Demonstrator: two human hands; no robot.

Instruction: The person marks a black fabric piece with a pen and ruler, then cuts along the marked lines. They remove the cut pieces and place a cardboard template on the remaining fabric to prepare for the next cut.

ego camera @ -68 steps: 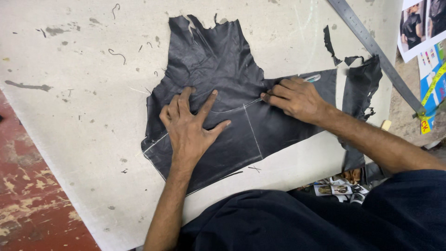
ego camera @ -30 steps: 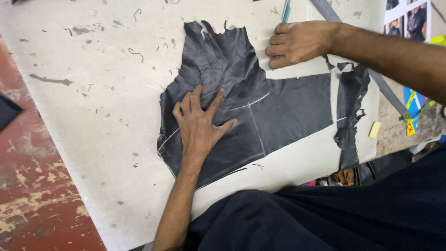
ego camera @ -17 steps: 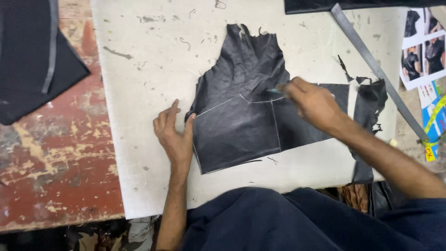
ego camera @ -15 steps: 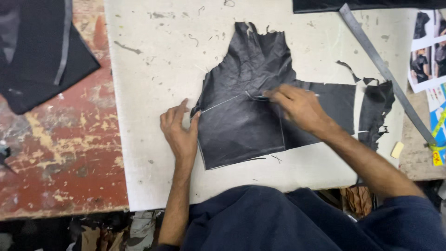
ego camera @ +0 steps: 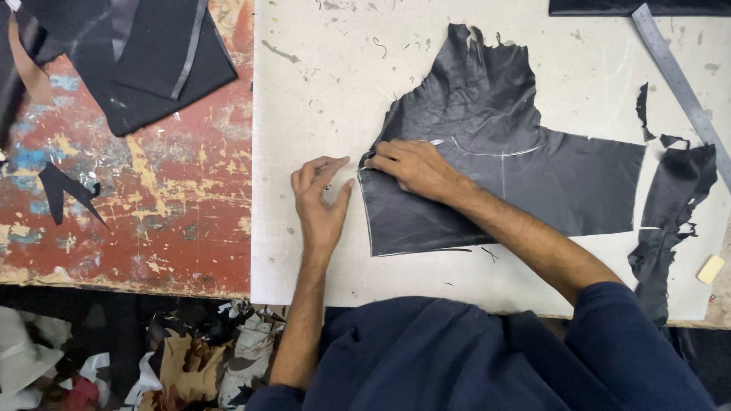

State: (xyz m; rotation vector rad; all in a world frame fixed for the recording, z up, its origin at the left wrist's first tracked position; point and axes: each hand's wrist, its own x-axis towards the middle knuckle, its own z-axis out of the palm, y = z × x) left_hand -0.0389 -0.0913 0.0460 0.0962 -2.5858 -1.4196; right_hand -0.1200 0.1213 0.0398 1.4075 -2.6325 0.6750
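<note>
White, scuffed cutting board (ego camera: 320, 91) carries a black leather piece (ego camera: 495, 160) marked with pale lines. His right hand (ego camera: 411, 164) has slid to its left edge, fingers pinched there on something I can't make out; his left hand (ego camera: 320, 202) has come off, flat and open just beside it.

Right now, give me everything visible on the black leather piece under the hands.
The black leather piece lies flat on the white cutting board. It looks like thin, slightly creased hide: ragged at the top, straight-cut at the left, bottom and right edges. Pale chalk lines cross it. The right hand presses its left part; the left hand rests on the board beside its left edge.
</note>
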